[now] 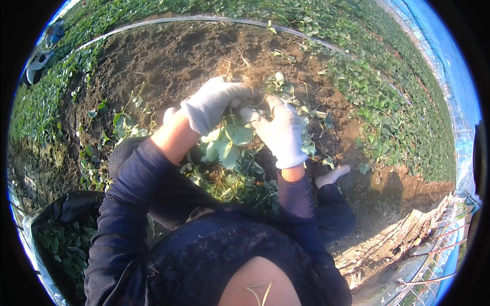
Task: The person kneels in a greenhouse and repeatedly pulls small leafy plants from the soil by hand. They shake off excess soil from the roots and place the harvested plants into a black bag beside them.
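My left hand (220, 101), in a pale knit work glove, is closed around the crown of a strawberry plant (229, 143) whose leaves hang down towards me. Its brown roots (245, 72) stick out beyond the fingers. Just to the right, my right hand (273, 122), gloved alike, has its thumb and fingers at the same plant's stems; whether they pinch anything is hard to tell. More uprooted strawberry plants (233, 185) lie in a heap below the hands, in front of my body. Other leafy plants (281, 86) lie on the soil beyond the right hand.
Bare, clumpy soil (172, 53) spreads ahead, crossed by a pale strip (183, 19). Dense strawberry rows (398, 126) grow on the right and far side. A black-lined container of leafy plants (65, 237) stands lower left. Blue plastic greenhouse sheeting (451, 57) edges the right. Another person (38, 63) is at far left.
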{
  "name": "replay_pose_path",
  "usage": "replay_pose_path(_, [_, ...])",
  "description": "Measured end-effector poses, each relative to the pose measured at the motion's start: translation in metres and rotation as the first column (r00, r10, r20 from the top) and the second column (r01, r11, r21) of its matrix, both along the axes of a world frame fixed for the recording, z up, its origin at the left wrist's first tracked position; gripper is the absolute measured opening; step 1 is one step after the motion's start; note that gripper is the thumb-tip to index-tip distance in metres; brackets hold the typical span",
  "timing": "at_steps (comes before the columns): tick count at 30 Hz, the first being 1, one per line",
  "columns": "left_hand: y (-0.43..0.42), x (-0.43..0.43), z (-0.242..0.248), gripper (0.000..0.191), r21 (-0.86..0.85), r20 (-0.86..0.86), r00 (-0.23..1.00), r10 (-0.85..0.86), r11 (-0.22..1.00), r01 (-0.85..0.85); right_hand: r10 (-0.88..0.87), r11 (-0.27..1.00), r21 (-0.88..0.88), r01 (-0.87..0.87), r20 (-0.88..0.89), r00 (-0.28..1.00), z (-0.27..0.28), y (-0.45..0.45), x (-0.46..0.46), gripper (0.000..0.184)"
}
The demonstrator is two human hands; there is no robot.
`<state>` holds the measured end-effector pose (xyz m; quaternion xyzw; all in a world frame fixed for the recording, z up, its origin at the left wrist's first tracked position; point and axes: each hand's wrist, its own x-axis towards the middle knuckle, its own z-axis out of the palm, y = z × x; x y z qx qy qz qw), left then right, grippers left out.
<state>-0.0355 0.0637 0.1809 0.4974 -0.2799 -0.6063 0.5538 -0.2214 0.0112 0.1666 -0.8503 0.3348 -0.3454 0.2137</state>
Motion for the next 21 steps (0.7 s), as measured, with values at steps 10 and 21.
replay_pose_path(10, [0.0,0.004,-0.008,0.019,0.037,0.123,0.992,-0.016,0.999,0.011,-0.018,0.967,0.257,-0.006,0.089,0.996,-0.01,-0.014,-0.019,0.026])
replay_pose_path(21, [0.004,-0.003,0.013,0.02,0.074,0.225,0.961,-0.16,0.986,0.147,-0.188,0.979,0.102,0.174,0.151,0.97,-0.005,-0.046,-0.045,0.013])
